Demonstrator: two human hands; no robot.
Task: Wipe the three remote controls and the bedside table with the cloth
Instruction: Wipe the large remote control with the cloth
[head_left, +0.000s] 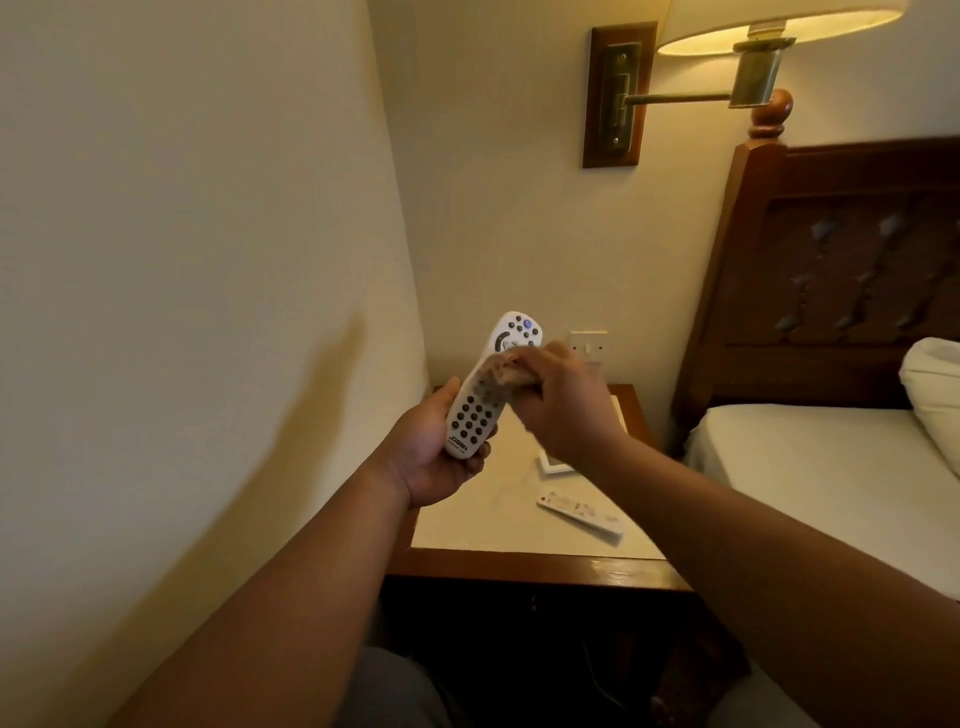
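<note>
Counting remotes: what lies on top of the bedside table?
On the pale-topped wooden bedside table: a slim white remote with a red button and a flat white rectangular item, mostly covered by the right hand; unidentifiable.

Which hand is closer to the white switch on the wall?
Right. The right hand sits just below the wall switch; the left hand, holding the remote control, is lower and farther left.

Remote (581, 512) on bedside table (519, 525)
</note>
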